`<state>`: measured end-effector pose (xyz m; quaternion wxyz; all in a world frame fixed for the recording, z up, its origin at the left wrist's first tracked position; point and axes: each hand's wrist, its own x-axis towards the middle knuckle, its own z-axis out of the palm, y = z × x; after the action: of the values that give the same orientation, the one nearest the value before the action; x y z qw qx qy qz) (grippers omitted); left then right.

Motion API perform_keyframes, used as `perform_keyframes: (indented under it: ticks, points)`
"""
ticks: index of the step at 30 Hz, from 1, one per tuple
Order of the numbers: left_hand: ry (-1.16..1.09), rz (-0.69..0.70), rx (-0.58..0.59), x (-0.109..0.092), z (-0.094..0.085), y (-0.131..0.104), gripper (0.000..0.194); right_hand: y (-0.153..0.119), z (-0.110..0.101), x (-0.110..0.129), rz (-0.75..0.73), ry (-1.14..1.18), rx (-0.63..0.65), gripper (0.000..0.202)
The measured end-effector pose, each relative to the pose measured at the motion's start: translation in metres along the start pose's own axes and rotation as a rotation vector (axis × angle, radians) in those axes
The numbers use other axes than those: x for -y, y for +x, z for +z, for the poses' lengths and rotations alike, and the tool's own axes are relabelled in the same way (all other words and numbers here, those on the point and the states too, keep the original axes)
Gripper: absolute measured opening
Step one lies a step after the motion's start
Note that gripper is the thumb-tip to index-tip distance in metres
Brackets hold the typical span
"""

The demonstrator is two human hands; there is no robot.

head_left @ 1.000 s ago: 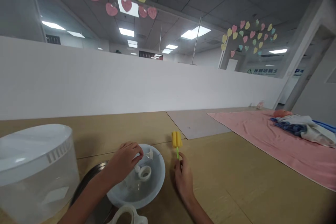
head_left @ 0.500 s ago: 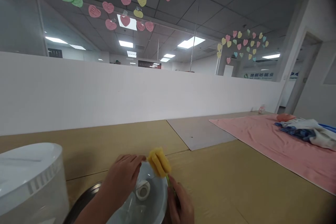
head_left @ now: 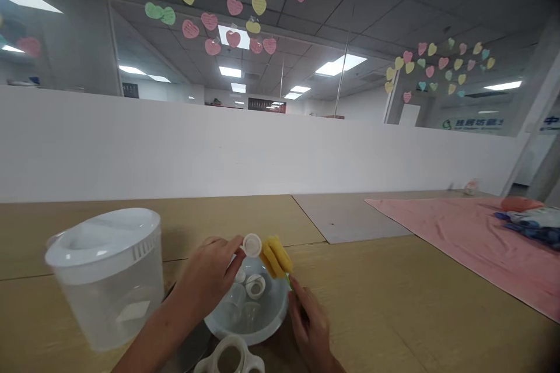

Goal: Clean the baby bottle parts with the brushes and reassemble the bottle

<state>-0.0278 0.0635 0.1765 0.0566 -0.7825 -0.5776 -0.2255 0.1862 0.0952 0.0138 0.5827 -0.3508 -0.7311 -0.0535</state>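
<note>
My left hand (head_left: 213, 265) pinches a small round white cap (head_left: 252, 245) above the basin, its round face turned toward me. Right beside the cap is a yellow sponge brush (head_left: 276, 257); whether they touch I cannot tell. My right hand (head_left: 310, 323) grips the brush by its thin green handle. Below both hands stands a pale round basin (head_left: 272, 329). Inside it lie a white ring-shaped cap (head_left: 255, 287) and some clear plastic pieces (head_left: 236, 298). A white two-handled ring (head_left: 231, 355) shows at the bottom edge in front of the basin.
To the left stands a translucent lidded bucket (head_left: 118, 291). A dark pan-like object is partly hidden under my left forearm. A pink cloth (head_left: 441, 233) covers the table's right side, with folded fabric (head_left: 531, 224) on it. A white low wall (head_left: 245, 157) runs behind the table.
My view has swung left, bringing more of the bucket and basin into sight. A white cap now shows in my left hand, which earlier hid it or lacked it. The brush remains in my right hand.
</note>
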Motion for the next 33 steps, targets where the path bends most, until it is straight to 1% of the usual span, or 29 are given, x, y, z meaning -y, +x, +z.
perform_keyframes:
  ticks: [2, 5, 8, 11, 15, 18, 21, 23, 26, 29, 31, 33]
  points:
    - [0.015, 0.004, -0.016, -0.002, -0.002, -0.002, 0.027, 0.000, 0.000, 0.001, -0.046, 0.001, 0.015, 0.040]
    - [-0.004, 0.002, -0.024, -0.004, -0.001, -0.001, 0.025, 0.001, -0.001, 0.002, -0.089, 0.029, 0.019, 0.040]
    - [-0.031, 0.009, -0.009, -0.003, 0.002, -0.001, 0.021, 0.001, -0.002, 0.004, -0.071, 0.040, 0.006, 0.039]
    - [-0.011, 0.004, 0.003, -0.001, 0.002, -0.001, 0.021, 0.001, -0.002, 0.005, -0.050, 0.047, -0.001, 0.038]
    - [0.037, -0.007, 0.010, 0.000, -0.002, -0.004, 0.023, 0.001, -0.001, 0.006, -0.017, 0.045, -0.039, 0.036]
    - [0.069, -0.017, 0.015, -0.002, -0.006, -0.006, 0.026, 0.002, 0.000, 0.004, -0.018, 0.066, -0.035, 0.036]
    - [0.100, -0.023, 0.012, -0.004, -0.013, -0.010, 0.028, 0.002, 0.001, 0.003, -0.013, 0.066, -0.034, 0.035]
    - [0.133, -0.040, 0.030, -0.003, -0.021, -0.014, 0.029, 0.003, 0.002, 0.003, -0.006, 0.059, -0.043, 0.034]
    - [0.205, -0.106, 0.094, 0.003, -0.036, -0.023, 0.025, 0.004, 0.002, 0.003, 0.003, 0.055, -0.054, 0.033]
    - [0.233, -0.183, 0.191, 0.012, -0.049, -0.033, 0.022, 0.005, 0.001, 0.003, 0.024, 0.049, -0.044, 0.033]
    - [0.239, -0.235, 0.240, 0.017, -0.054, -0.038, 0.021, 0.007, 0.001, 0.003, 0.030, 0.047, -0.042, 0.033]
    - [0.254, -0.285, 0.257, 0.021, -0.056, -0.040, 0.020, 0.007, 0.001, 0.001, 0.019, 0.049, -0.043, 0.032]
